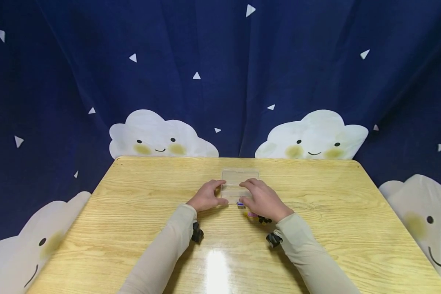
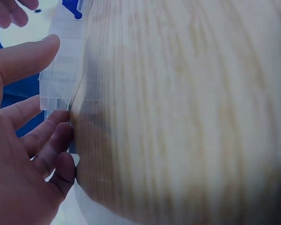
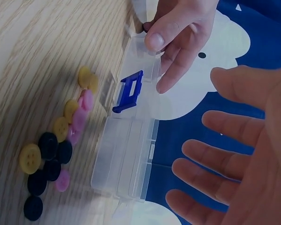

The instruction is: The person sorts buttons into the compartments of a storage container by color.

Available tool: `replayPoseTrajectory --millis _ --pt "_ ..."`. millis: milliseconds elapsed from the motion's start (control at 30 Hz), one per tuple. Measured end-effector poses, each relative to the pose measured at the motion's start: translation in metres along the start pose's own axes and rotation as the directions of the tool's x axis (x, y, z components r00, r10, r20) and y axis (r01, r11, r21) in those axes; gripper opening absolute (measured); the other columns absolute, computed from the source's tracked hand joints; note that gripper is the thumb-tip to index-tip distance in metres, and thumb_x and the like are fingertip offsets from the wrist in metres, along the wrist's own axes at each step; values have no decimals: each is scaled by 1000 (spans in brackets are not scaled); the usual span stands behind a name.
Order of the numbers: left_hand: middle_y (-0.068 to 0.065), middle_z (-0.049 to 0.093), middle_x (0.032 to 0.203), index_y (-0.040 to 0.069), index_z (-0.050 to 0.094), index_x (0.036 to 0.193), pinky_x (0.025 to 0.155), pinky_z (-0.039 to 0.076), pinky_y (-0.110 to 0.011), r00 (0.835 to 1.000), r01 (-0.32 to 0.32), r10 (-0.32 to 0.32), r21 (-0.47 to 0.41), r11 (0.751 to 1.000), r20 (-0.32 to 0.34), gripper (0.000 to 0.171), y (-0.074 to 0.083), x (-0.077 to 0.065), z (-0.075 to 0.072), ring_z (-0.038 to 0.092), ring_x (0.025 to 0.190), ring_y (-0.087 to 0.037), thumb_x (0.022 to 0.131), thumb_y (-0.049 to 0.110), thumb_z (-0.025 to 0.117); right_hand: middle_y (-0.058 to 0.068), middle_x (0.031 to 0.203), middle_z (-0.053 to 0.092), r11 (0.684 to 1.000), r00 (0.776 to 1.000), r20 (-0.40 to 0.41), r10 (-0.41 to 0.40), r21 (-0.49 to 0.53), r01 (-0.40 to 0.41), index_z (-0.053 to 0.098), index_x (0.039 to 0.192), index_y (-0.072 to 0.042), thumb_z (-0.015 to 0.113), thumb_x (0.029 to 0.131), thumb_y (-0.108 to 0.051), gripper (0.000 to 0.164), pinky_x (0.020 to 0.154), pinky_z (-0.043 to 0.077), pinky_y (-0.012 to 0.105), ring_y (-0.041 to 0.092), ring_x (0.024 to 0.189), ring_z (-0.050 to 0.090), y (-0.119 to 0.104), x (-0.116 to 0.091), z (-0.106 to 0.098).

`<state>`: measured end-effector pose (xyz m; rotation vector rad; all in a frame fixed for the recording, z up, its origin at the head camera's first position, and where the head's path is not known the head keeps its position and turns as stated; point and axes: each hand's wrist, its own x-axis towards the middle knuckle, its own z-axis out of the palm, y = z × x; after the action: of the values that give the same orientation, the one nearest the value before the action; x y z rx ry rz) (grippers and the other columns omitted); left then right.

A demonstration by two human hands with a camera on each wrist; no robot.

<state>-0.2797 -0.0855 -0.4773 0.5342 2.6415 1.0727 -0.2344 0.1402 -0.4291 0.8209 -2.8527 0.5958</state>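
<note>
The rectangular plastic box (image 3: 113, 147) is colourless and transparent. The small plastic piece (image 3: 126, 100) on it is deep blue. In the right wrist view, yellow round buttons (image 3: 30, 158) colour the one o'clock end of the loose group, black round buttons (image 3: 47, 145) its seven o'clock end, and pink round buttons (image 3: 79, 119) are mixed among them. The wooden table (image 1: 110, 220) is honey-yellow with darker streaked grain. From the box in the head view, plain beige sleeves (image 1: 165, 241) are at eight and four o'clock. The navy cloth curtain (image 1: 220, 45) carries white triangles (image 1: 250, 10); white printed clouds (image 1: 156, 130) at ten and two o'clock have black eyes and yellowish cheeks.
</note>
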Motion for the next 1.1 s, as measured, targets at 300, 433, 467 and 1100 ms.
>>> replayPoseTrajectory --millis 300,433,467,1100 --pt "-12 53 137 13 42 151 89 48 -40 1000 25 -24 -13 1000 4 76 1 0 -2 54 102 -22 86 29 78 16 132 61 999 999 14 31 -9 -31 62 131 -4 67 94 -29 44 99 50 50 34 121 60 5 -4 -2" --pt "-12 53 139 13 42 151 92 48 -42 999 42 -42 -23 999 10 76 2 -1 -2 55 107 -24 86 28 78 15 132 61 999 999 11 40 -5 -39 62 131 -4 66 94 -29 44 100 49 51 34 121 59 6 -5 -3" --pt "-12 53 139 13 42 151 93 49 -42 999 47 -47 -29 998 10 76 3 -2 -2 56 109 -25 86 28 79 15 131 61 999 999 11 38 -3 -38 62 131 -4 66 94 -29 44 100 49 51 34 121 59 7 -6 -3" --pt "-13 47 144 13 36 154 94 47 -46 1000 23 -21 -90 996 23 77 1 -7 1 53 114 -27 90 26 75 18 126 64 997 1000 15 -22 -75 23 63 128 0 65 95 -24 41 95 51 50 35 114 63 29 -31 -9"
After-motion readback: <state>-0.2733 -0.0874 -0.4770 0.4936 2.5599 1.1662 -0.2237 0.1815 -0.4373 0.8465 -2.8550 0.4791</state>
